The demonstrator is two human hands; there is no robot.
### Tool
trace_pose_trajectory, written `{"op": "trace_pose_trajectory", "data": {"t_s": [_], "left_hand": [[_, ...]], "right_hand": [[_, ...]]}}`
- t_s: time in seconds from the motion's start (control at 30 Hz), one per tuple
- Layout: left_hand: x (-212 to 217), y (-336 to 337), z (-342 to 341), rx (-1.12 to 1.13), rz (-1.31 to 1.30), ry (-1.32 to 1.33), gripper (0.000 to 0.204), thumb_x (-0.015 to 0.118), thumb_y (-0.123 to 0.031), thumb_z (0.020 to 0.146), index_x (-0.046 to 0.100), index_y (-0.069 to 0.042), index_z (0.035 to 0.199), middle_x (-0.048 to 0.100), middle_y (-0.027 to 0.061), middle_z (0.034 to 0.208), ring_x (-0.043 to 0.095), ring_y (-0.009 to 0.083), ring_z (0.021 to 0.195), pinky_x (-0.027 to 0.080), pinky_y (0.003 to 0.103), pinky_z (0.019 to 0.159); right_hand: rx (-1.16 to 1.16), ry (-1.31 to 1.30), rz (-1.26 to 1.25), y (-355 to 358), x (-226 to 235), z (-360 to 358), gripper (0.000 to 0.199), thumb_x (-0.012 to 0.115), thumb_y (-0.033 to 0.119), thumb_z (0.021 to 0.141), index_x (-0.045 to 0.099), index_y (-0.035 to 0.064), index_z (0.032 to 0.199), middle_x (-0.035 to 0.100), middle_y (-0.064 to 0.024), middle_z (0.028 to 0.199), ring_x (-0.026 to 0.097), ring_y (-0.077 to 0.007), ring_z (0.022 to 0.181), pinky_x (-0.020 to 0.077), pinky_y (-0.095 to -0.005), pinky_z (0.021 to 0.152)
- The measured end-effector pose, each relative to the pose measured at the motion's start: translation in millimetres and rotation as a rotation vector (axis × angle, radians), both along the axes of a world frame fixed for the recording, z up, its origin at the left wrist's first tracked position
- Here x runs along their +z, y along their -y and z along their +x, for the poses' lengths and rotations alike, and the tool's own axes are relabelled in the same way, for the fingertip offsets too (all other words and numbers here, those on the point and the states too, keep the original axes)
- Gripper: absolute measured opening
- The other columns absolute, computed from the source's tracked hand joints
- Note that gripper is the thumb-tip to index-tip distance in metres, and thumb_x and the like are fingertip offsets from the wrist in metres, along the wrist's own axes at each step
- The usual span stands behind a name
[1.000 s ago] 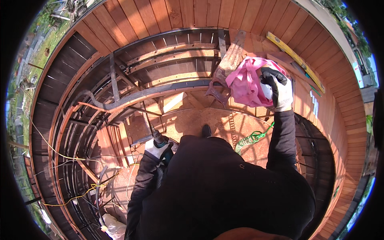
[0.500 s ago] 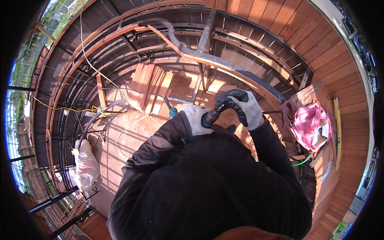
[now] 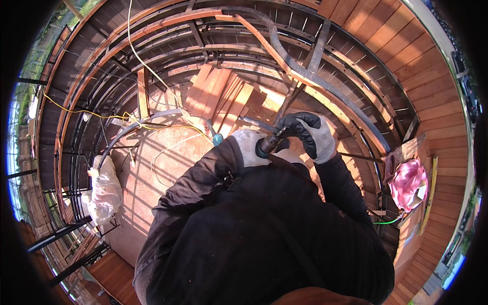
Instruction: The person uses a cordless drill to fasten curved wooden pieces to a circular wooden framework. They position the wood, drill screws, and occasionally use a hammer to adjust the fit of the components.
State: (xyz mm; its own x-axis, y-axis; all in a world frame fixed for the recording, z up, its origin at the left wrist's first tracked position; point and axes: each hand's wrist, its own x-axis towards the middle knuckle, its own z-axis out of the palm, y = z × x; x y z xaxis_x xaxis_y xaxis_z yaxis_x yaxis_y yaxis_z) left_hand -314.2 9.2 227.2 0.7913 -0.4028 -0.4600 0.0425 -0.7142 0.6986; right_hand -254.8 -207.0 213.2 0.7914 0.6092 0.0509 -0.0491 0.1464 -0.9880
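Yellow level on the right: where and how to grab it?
Likely mid-length, right hand from above, fingers across its narrow width: the yellow level is a long, slim bar lying by the wooden boards, with the pink bag on its left.

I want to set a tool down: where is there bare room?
Floor between the white bag and the left sleeve looks mostly bare. It is crowded around the piled boards, yellow cord and drill in the left hand.

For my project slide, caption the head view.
Gloved left hand grips a drill, gloved right hand at its chuck, boards beyond.
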Motion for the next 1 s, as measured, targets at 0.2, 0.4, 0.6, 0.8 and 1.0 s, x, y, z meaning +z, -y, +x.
{"op": "trace_pose_trajectory", "data": {"t_s": [0.2,0.4,0.6,0.8,1.0], "left_hand": [[4,-13,23,0.021,-0.023,0.035,0.038,0.075,-0.032,0.066,0.067,-0.009,0.095,0.068,0.0177,0.086,0.066,0.0341,0.083,0.052,0.042,0.078],[-2,-19,43,0.151,-0.193,0.17,0.031,0.08,-0.023,0.064,0.067,-0.005,0.084,0.067,0.0132,0.074,0.068,0.0269,0.072,0.053,0.037,0.068],[-22,-43,72,0.122,-0.196,0.01,0.031,0.078,-0.022,0.07,0.069,-0.001,0.092,0.07,0.012,0.082,0.068,0.0218,0.076,0.054,0.034,0.072],[-52,-81,119,0.148,-0.615,-0.143,0.028,0.071,-0.016,0.075,0.066,0.0,0.097,0.069,0.0097,0.09,0.067,0.0205,0.082,0.055,0.033,0.078],[-108,-96,139,0.297,-1.125,-0.663,0.038,0.069,-0.021,0.078,0.059,0.001,0.108,0.065,0.0156,0.095,0.067,0.0298,0.086,0.056,0.044,0.08]], "right_hand": [[0.149,-0.162,0.014,-9,0,39,0.023,0.054,0.008,0.094,0.064,-0.0086,0.107,0.068,-0.0147,0.104,0.066,-0.0196,0.098,0.0524,-0.0301,0.089],[0.128,-0.257,0.145,-24,-43,64,0.031,0.054,0.004,0.094,0.051,-0.0063,0.123,0.063,-0.0156,0.118,0.063,-0.0204,0.107,0.0509,-0.0333,0.096],[0.003,-0.204,0.265,-39,-54,66,0.044,0.059,0.011,0.092,0.048,-0.0052,0.132,0.062,-0.0138,0.121,0.059,-0.0189,0.115,0.0461,-0.0343,0.102],[0.037,0.071,-0.241,-61,-117,0,0.091,0.074,0.016,0.071,0.027,0.0016,0.147,0.045,-0.0153,0.141,0.048,-0.0248,0.127,0.0399,-0.0379,0.106],[-0.301,0.009,-0.544,-155,-106,-68,0.101,0.084,0.026,0.064,0.026,0.0037,0.144,0.048,-0.0194,0.133,0.051,-0.0315,0.123,0.0434,-0.0389,0.101]]}}
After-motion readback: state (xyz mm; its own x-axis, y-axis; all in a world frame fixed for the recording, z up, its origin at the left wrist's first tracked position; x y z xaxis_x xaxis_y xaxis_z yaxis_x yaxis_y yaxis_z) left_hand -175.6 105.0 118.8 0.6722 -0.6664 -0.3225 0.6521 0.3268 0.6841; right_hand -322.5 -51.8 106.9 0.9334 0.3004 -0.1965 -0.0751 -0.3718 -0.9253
